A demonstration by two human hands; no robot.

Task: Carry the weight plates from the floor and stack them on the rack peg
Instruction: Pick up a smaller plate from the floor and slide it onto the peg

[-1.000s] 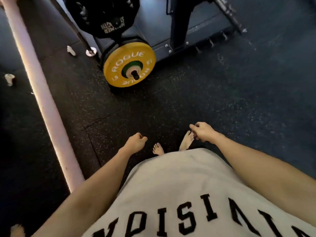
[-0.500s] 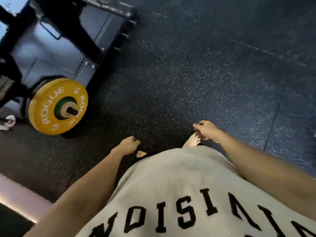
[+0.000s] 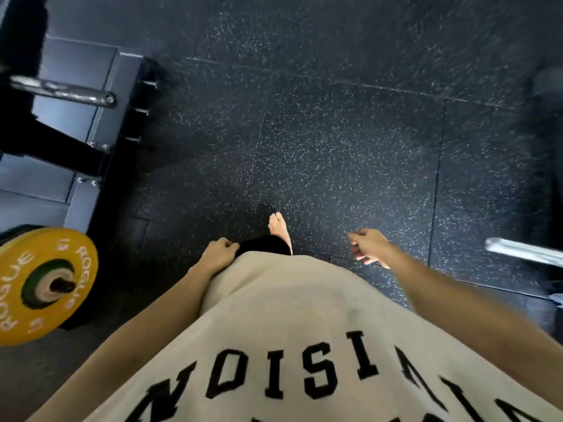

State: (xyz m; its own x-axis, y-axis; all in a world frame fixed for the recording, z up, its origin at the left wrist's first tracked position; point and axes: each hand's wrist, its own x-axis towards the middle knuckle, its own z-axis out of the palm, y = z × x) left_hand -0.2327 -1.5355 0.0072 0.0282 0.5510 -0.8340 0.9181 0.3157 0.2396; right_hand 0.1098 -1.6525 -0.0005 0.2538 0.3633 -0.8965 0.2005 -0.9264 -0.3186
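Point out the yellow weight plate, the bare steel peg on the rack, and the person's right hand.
yellow weight plate [image 3: 65, 260]: head view, on its yellow face above the hub.
bare steel peg [image 3: 65, 91]: head view, on its shaft, near the free end.
right hand [image 3: 370, 246]: head view, on the back of the hand.

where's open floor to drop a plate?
Open: rubber floor ahead of the bare foot, between the rack base and the steel bar. Crowded: left edge, with the yellow plate and empty peg.
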